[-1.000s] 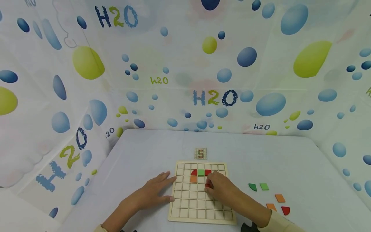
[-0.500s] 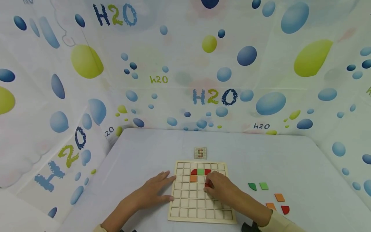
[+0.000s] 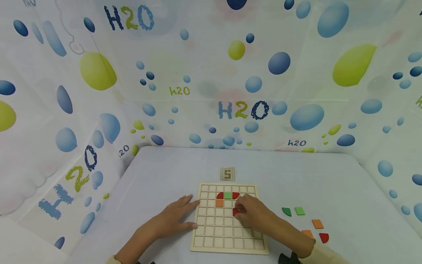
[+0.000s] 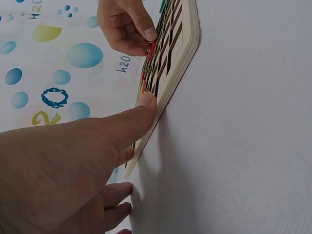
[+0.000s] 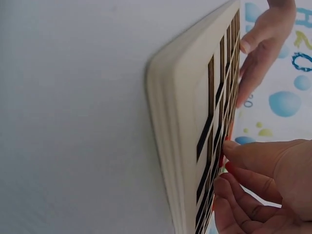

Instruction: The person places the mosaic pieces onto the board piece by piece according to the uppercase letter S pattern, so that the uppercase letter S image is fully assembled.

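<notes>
A pale wooden grid board [image 3: 229, 252] lies on the white table. My left hand [image 3: 174, 218] rests at its left edge, fingers spread and thumb touching the rim. My right hand [image 3: 254, 212] is over the board's right half, thumb and forefinger pinching a red rounded tile [image 3: 235, 212] at a cell; the fingertips partly cover it. Above it in the grid sit a red corner tile [image 3: 220, 195], a light green square tile [image 3: 228, 195] and another red tile [image 3: 235, 195]. An orange square tile [image 3: 219, 203] sits below the first red one.
Behind the board lies a small card [image 3: 227, 174] with an S-like pattern on a grid. Loose tiles lie to the right: dark green [image 3: 286, 212], light green [image 3: 299, 211], orange [image 3: 317, 224], another orange [image 3: 307, 233] partly behind the forearm, and red [image 3: 324, 238].
My right hand has shifted slightly to the right, and more of the red tile at its fingertips shows. The left hand stays at the board's edge.
</notes>
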Motion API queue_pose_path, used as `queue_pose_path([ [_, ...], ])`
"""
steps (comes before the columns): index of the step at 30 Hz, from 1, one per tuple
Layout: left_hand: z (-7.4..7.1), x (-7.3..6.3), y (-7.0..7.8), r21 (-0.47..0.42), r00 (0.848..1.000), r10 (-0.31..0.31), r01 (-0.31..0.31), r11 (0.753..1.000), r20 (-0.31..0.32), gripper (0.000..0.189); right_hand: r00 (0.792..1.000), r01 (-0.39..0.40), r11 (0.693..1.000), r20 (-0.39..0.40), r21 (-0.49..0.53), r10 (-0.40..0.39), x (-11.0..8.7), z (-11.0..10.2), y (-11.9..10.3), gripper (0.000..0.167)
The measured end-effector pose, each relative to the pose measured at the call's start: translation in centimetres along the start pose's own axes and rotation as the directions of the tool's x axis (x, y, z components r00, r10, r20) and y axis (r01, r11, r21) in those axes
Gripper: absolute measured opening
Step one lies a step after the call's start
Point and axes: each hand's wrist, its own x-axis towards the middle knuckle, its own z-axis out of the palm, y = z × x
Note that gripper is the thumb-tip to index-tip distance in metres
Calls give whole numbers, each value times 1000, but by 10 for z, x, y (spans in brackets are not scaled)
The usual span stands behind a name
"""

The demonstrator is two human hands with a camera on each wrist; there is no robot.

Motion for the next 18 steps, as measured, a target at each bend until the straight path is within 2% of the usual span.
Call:
queue_pose_path([
  [18, 0, -1, 1, 0, 1000, 4, -4, 1000, -9, 81, 999, 52, 998, 9, 21, -52, -4, 0, 4, 14],
])
